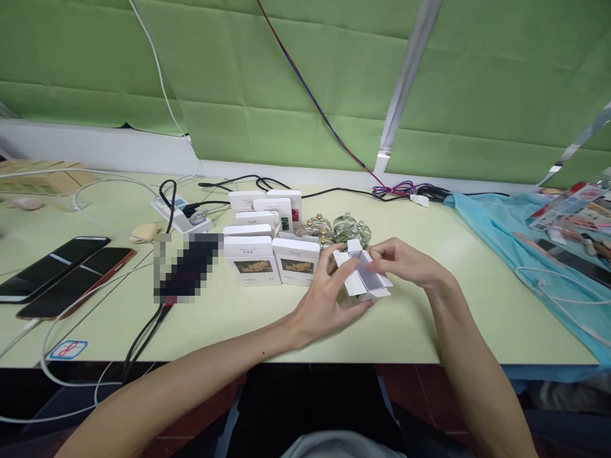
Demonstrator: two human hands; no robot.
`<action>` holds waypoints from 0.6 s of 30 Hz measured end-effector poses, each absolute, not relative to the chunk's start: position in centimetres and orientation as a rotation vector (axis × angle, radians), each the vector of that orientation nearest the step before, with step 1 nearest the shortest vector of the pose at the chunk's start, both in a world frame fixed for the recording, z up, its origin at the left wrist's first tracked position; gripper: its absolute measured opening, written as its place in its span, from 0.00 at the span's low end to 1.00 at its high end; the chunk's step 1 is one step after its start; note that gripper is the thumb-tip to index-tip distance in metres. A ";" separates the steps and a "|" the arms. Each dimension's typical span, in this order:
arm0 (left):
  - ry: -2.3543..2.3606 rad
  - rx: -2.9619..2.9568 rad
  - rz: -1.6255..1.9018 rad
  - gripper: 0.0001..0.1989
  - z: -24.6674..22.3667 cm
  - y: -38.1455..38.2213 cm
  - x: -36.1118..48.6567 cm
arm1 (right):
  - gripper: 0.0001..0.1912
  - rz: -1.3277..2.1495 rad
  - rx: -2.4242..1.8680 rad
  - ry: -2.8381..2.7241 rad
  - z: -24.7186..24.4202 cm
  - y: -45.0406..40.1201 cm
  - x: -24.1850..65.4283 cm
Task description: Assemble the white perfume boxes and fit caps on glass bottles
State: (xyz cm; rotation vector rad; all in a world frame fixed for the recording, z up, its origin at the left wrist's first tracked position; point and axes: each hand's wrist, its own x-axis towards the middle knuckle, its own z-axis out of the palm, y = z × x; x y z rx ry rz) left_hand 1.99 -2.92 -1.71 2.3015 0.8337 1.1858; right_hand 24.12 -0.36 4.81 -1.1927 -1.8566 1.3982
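Observation:
A small white carton [366, 280] stands open on the table with its top flaps spread outward. My left hand [329, 286] is wrapped round its left side, thumb along the near face. At the carton's right rim, the bent fingers of my right hand [398, 261] pinch near a flap; what they hold, if anything besides the flap, is hidden. Just behind the carton sit several round glass bottles [351, 226] with knobbed tops. To the left, several closed white boxes [252, 264] with flower pictures stand upright in rows.
Two phones [76, 280] lie at the left among white cables. A power strip [179, 213] with black plugs is behind them. Blue cloth [501, 235] covers the right side, with a dark phone [575, 261] and a plastic bottle [604, 181] on it. Wires run along the back.

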 end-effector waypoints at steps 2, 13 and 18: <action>0.842 2.309 1.168 0.35 -1.8 -2.9 1.9 | 0.29 1.368 -1.207 -1.839 4.9 -0.4 24.1; 0.723 2.346 1.194 0.51 -2.0 -2.6 1.6 | 0.34 1.190 -1.300 -1.696 4.6 -0.4 23.8; 0.619 2.305 1.231 0.50 -2.4 -2.2 1.7 | 0.30 1.205 -1.275 -1.628 4.4 -0.2 23.7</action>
